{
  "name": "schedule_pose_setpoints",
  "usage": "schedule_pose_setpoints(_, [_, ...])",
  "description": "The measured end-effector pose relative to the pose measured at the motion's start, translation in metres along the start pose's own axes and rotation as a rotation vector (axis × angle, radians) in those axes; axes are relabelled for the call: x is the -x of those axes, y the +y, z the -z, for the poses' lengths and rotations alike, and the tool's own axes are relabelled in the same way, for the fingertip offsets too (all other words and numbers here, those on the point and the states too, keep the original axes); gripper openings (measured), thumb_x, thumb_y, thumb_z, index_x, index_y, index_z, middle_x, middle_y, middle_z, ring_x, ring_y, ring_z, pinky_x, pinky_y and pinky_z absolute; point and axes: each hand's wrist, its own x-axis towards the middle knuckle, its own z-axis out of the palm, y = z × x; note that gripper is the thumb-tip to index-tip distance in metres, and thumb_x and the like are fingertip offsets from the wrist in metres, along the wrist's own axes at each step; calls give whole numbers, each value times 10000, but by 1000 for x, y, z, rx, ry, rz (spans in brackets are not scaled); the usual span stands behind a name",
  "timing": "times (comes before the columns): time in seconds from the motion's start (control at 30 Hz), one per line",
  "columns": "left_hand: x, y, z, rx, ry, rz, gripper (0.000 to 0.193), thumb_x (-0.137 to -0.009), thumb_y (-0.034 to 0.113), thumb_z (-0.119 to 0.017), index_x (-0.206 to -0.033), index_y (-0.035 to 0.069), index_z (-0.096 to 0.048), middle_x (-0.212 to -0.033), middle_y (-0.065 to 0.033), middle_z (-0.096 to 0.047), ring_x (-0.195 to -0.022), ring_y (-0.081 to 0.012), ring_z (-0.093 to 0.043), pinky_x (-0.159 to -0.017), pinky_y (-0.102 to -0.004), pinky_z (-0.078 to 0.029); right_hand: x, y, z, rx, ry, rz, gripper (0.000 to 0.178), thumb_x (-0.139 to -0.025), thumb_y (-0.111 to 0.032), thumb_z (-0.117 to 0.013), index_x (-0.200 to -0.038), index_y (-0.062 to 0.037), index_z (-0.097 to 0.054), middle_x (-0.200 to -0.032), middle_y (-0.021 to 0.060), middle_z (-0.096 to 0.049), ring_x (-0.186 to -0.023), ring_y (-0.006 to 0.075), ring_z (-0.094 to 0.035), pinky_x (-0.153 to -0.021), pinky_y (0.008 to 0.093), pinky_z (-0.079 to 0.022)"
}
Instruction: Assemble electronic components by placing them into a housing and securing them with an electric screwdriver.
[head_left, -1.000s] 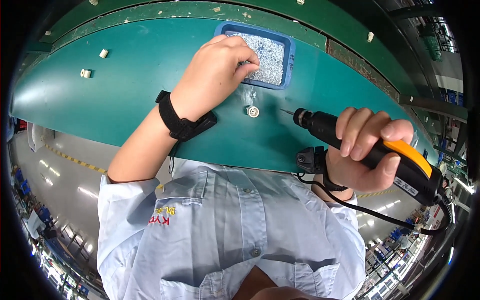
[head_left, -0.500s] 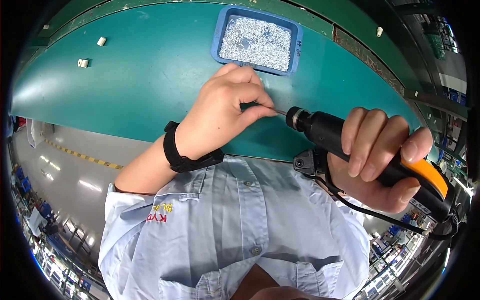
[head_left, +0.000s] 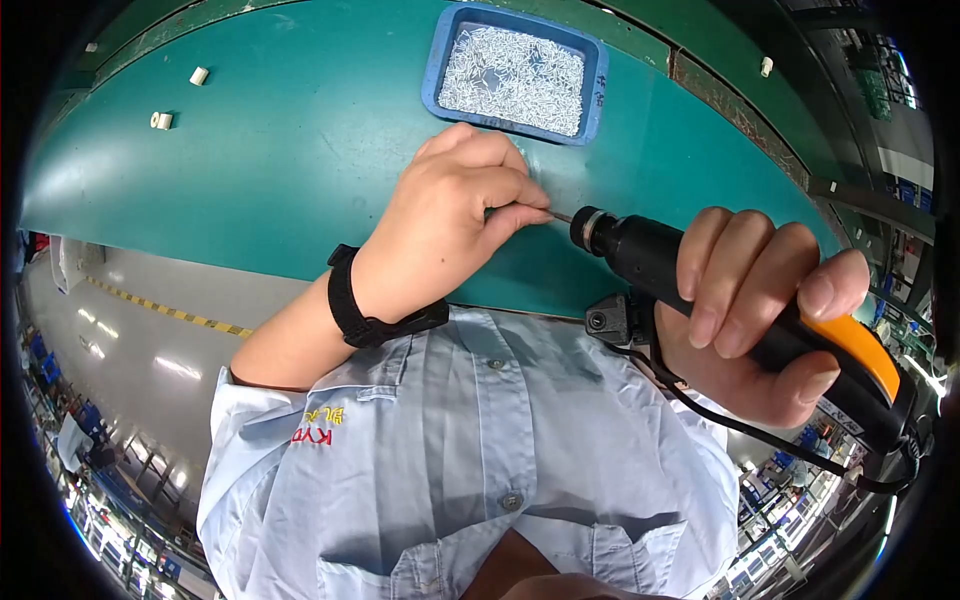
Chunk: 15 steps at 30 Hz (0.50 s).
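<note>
Over the green bench point(head_left: 300, 180), L hand point(head_left: 455, 195) was pinched narrow at the tip of the bit point(head_left: 561, 217), couldn't tell on what bc fingers point(head_left: 515, 186) blocked it. R hand point(head_left: 760, 310) gripped the driver point(head_left: 645, 250). Blue tray point(head_left: 436, 70) w/ silver pcs point(head_left: 510, 80) sat just past L hand; 2 white pcs point(head_left: 199, 76) lay well left.

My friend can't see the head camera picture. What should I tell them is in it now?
The right hand holds a black-and-orange electric screwdriver, its thin bit reaching to the pinching left hand. Beyond them, a blue tray of small silvery pieces sits on a green table, with two little pale cylinders farther left.
</note>
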Motion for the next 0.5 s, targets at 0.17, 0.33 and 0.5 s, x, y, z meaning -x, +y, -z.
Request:
schedule_pose_setpoints(0.17, [4, -1, -2, -3, 14, 31, 165, -673, 110, -805, -797, 73, -703, -793, -21, -603, -791, -239, -554, -751, -352, -450, -1, 8, 2, -13, -15, 9, 376, -961, -399, -522, -1156, -82, -472, -732, 5, -530, -601, 112, -506, -582, 274, -397])
schedule_pose_setpoints(0.33, [9, -3, -18, -28, 118, 196, 219, -674, 97, -806, -859, 62, -695, -806, -59, -609, -825, -276, -591, -776, -385, -475, 2, 20, 6, 34, 1, -12, 374, -959, -389, -520, -1142, -65, -480, -673, 8, -507, -541, 118, -475, -536, 288, -386])
schedule_pose_setpoints(0.5, [17, -22, -21, 114, -16, 340, 244, -692, 70, -785, -920, 53, -701, -848, -92, -643, -851, -305, -614, -780, -391, -494, 3, 24, -2, 136, 77, -69, 367, -951, -383, -533, -1108, -55, -486, -637, 13, -492, -506, 128, -456, -510, 299, -377])
